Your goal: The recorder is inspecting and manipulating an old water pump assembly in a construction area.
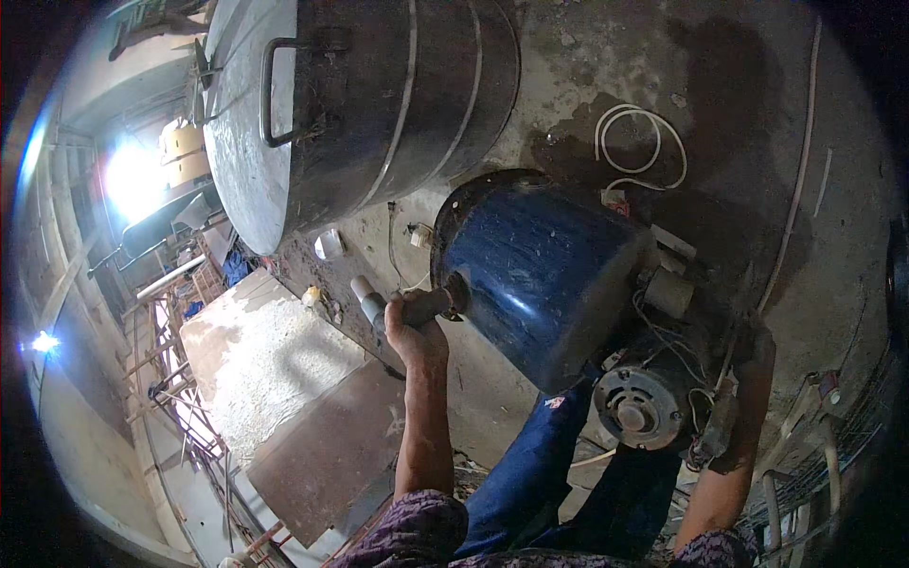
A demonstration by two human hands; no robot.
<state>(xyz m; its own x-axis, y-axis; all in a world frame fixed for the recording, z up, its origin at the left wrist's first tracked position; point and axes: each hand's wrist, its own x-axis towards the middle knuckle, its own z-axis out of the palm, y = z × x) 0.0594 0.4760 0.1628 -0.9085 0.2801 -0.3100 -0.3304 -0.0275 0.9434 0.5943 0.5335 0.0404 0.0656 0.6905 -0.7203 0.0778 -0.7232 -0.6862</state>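
A blue metal drum-shaped tub (540, 275) lies tilted on its side in front of my legs, its dark rim facing left. My left hand (417, 343) is closed around a grey pipe (371, 301) that sticks out from the tub's side. An electric motor (642, 412) with loose wires is mounted at the tub's lower right, near a small grey cylinder (669, 292). Beyond the motor, my right hand (755, 355) reaches down at the right side of this assembly; its fingers are in shadow and mostly hidden.
A large dark metal barrel (379, 104) with a handle lies at the upper left. A white hose (677, 142) is coiled on the stained floor. At left, a whitish, rough-topped slab (275, 350) adjoins a brown board (331, 445). Metal rods (828, 464) stand at lower right.
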